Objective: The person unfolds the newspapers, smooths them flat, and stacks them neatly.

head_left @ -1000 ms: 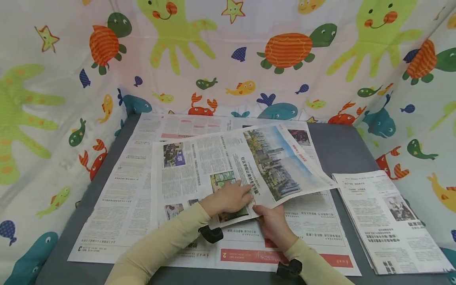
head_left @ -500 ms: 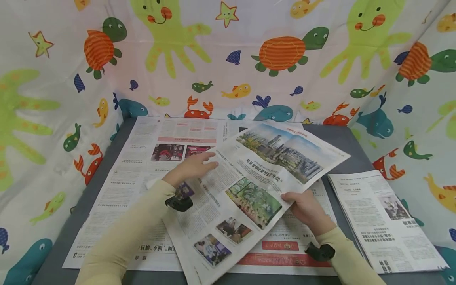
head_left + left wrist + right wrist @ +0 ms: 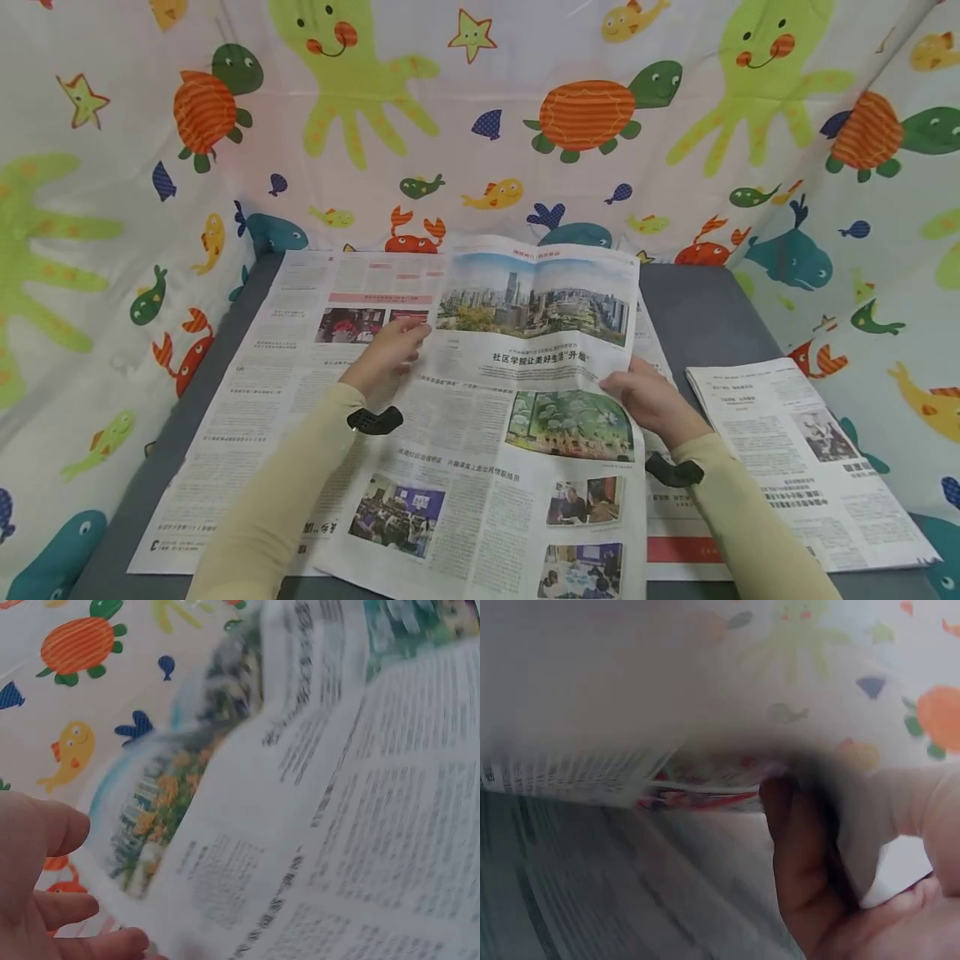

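A newspaper sheet (image 3: pixel 480 433) with a city photo at its top hangs upright in front of me, its lower part reaching toward the front edge of the table. My right hand (image 3: pixel 660 403) pinches its right edge, thumb on the printed face; in the right wrist view the curled fingers (image 3: pixel 802 862) are behind the paper. At the sheet's left edge is my left hand (image 3: pixel 386 354). The left wrist view shows that thumb (image 3: pixel 64 829) and the fingers spread apart beside the paper edge, without a grip on it.
Spread newspaper (image 3: pixel 247 417) lies under the held sheet on the grey table (image 3: pixel 678 308). A stack of folded newspapers (image 3: pixel 795 467) lies on the right. Behind and at both sides hangs a curtain (image 3: pixel 495 100) printed with sea animals.
The newspaper sheet has turned from slanted to upright, its photo now at the top. My left hand has come off the sheet's face to its left edge; my right hand has moved right, still gripping.
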### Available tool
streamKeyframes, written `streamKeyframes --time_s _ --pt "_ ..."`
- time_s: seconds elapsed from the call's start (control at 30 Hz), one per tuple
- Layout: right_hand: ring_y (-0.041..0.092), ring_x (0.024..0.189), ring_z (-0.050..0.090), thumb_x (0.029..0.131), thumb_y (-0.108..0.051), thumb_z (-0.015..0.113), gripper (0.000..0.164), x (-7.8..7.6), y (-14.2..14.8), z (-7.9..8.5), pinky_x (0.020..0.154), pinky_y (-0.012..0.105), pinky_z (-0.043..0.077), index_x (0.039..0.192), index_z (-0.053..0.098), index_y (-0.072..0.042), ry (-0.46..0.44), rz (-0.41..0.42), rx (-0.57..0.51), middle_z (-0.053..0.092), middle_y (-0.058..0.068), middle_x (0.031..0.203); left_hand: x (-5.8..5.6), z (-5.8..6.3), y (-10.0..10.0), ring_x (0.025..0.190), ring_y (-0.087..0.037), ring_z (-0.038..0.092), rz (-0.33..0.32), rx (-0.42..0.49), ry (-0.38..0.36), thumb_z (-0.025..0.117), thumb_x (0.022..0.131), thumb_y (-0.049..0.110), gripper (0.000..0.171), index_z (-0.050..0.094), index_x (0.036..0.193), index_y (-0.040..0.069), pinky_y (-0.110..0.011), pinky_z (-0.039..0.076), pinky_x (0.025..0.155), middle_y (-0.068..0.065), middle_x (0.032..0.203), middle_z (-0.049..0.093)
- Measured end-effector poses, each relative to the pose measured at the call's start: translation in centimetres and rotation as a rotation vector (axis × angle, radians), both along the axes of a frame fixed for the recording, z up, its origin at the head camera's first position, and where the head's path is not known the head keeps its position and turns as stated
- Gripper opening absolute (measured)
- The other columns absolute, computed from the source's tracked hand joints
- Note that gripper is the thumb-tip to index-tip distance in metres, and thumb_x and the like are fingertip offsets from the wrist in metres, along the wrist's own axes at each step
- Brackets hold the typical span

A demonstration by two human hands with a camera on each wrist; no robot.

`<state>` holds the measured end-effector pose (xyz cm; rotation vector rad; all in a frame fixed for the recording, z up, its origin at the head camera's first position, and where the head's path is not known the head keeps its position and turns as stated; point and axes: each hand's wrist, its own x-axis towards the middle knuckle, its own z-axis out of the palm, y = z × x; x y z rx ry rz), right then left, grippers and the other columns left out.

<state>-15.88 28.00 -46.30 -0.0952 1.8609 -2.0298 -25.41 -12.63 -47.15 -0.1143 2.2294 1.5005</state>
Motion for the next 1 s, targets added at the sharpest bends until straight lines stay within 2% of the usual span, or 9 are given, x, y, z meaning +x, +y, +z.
streamKeyframes --time_s 0.1,0.2,0.27,0.33,0.53,0.67,0.77,0.83,1.0 --pt "0.003 0.104 0.068 0.099 0.004 0.051 0.067 -0.7 0.6 -1.3 0.089 0.028 0.059 0.158 0.024 -0.008 -0.053 -0.043 0.092 0.063 -0.009 0.122 0.4 -0.1 -1.1 0.137 -0.038 0.053 0.052 -0.007 0.015 0.049 0.106 0.044 0.06 0.036 0.159 0.019 -0.052 0.05 0.107 -0.013 0.158 0.045" --pt "0.002 0.103 0.068 0.101 0.001 0.052 0.077 -1.3 1.1 -2.3 0.09 0.031 0.06 0.164 0.008 -0.007 -0.083 -0.097 0.184 0.059 0.013 0.14 0.8 -0.4 -2.1 0.137 -0.038 0.053 0.053 -0.076 0.09 0.049 0.106 0.042 0.058 0.039 0.157 0.017 -0.053 0.05 0.105 -0.013 0.158 0.046" --pt "0.002 0.104 0.067 0.101 -0.001 0.054 0.08 -1.8 1.1 -2.7 0.092 0.032 0.06 0.165 0.006 -0.009 -0.086 -0.124 0.239 0.047 0.025 0.152 1.1 -0.6 -2.5 0.138 -0.038 0.052 0.047 -0.133 0.152 0.049 0.106 0.04 0.057 0.041 0.157 0.015 -0.052 0.05 0.105 -0.015 0.157 0.047" --pt "0.003 0.105 0.067 0.101 -0.001 0.054 0.081 -2.3 1.1 -3.0 0.091 0.032 0.06 0.166 0.006 -0.012 -0.089 -0.138 0.282 0.037 0.028 0.16 1.4 -0.8 -2.9 0.14 -0.037 0.051 0.045 -0.166 0.195 0.05 0.106 0.037 0.057 0.041 0.157 0.013 -0.052 0.05 0.106 -0.017 0.157 0.047" --pt "0.013 0.114 0.064 0.1 0.003 0.051 0.081 -3.8 0.3 -2.9 0.088 0.031 0.058 0.166 0.007 -0.014 -0.077 -0.151 0.325 0.036 0.028 0.161 2.4 -1.0 -3.7 0.14 -0.038 0.05 0.038 -0.157 0.249 0.05 0.107 0.037 0.055 0.041 0.157 0.016 -0.053 0.05 0.107 -0.016 0.157 0.048" --pt "0.029 0.126 0.06 0.101 0.0 0.05 0.081 -4.9 -0.6 -2.8 0.088 0.034 0.058 0.166 0.006 -0.016 -0.09 -0.181 0.348 0.036 0.026 0.161 3.1 -1.7 -4.4 0.145 -0.04 0.044 -0.106 -0.282 0.379 0.054 0.105 0.033 0.057 0.041 0.157 0.012 -0.058 0.041 0.115 -0.019 0.158 0.045" --pt "0.039 0.136 0.053 0.101 0.001 0.051 0.082 -5.8 -1.3 -3.1 0.094 0.04 0.056 0.166 0.006 -0.018 -0.11 -0.224 0.36 0.036 0.025 0.162 3.4 -2.4 -4.8 0.149 -0.047 0.036 -0.259 -0.435 0.502 0.057 0.103 0.03 0.059 0.042 0.156 0.008 -0.065 0.03 0.119 -0.024 0.161 0.04" --pt "0.042 0.142 0.047 0.1 0.002 0.051 0.083 -6.2 -1.8 -3.2 0.1 0.045 0.053 0.166 0.004 -0.018 -0.116 -0.234 0.351 0.033 0.024 0.163 3.4 -2.8 -5.0 0.15 -0.054 0.027 -0.327 -0.526 0.562 0.058 0.102 0.031 0.06 0.044 0.154 0.006 -0.071 0.022 0.119 -0.027 0.162 0.035" --pt "0.043 0.145 0.044 0.099 0.005 0.05 0.085 -7.2 -3.0 -3.3 0.109 0.053 0.047 0.166 0.006 -0.019 -0.121 -0.234 0.317 0.033 0.023 0.164 3.7 -3.0 -5.5 0.15 -0.062 0.014 -0.386 -0.682 0.536 0.062 0.099 0.038 0.063 0.046 0.154 0.013 -0.08 0.013 0.115 -0.025 0.165 0.029"
